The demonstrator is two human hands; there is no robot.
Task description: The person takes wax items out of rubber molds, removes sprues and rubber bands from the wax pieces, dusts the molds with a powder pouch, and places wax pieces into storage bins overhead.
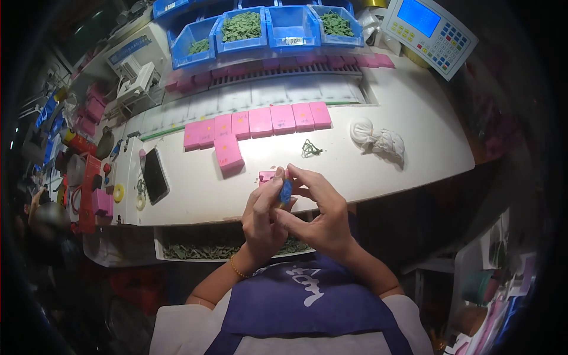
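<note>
Right between the two hands, I see a small blue item (286, 191), held just past the near edge of the desk (414, 151). Its long axis seems to run away from the body, roughly in line with the forearms' reach; fingers hide its ends, so I cannot tell its exact shape. The left hand (264, 212) closes on it from the left, fingers curled in and nearly together. The right hand (326, 214) meets it from the right, index finger by the far end and thumb by the near end, a narrow gap between them. Neither hand looks clearly nearer to it.

Just beyond the left fingertips lies a small pink piece (266, 176), partly hidden. Farther out I have a green stringy tangle (311, 149), a row of pink boxes (260, 122), a white cloth bundle (377, 141) on the right and a phone (155, 176) on the left. Blue bins (292, 42) stand at the back.
</note>
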